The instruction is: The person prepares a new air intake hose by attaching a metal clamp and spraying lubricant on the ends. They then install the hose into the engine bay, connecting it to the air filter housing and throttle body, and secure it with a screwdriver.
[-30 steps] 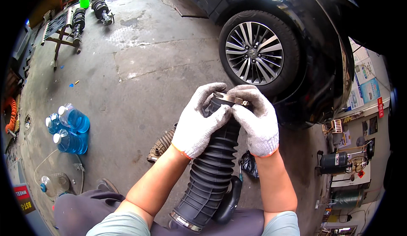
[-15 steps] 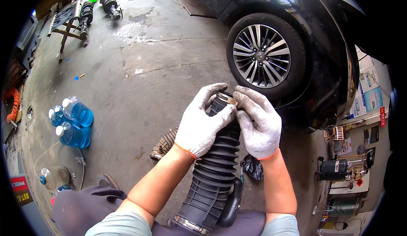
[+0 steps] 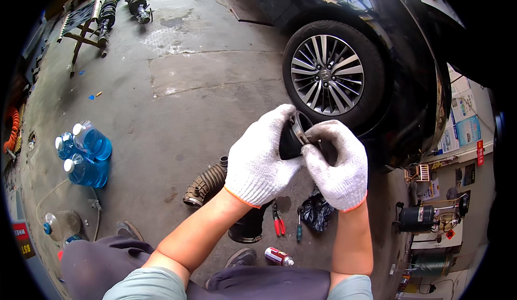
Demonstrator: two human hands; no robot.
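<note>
My left hand [image 3: 263, 157], in a white knit glove with an orange cuff, is wrapped round the upper end of a black ribbed air intake hose [image 3: 291, 145]. The hose's round mouth points up and to the right, with a metal hose clamp [image 3: 299, 128] about its rim. My right hand [image 3: 340, 162], gloved alike, has thumb and fingers pinched on the clamp at the rim's right side. Most of the hose's body is hidden behind my left hand and forearm; a wide black end shows below them. A dusty brownish ribbed hose [image 3: 207, 183] lies on the floor to the left.
On the floor lie red-handled pliers [image 3: 279, 222], a teal-handled screwdriver [image 3: 299, 230], a black plastic bag [image 3: 318, 211] and a red spray can [image 3: 279, 256]. Jugs of blue liquid [image 3: 89, 172] stand left. A dark car's wheel [image 3: 328, 74] is just beyond my hands.
The black hose has swung from lying along my lap to tilting away, its mouth turned rightward. My right hand has shifted slightly right and down, its fingers now pinched at the rim.
</note>
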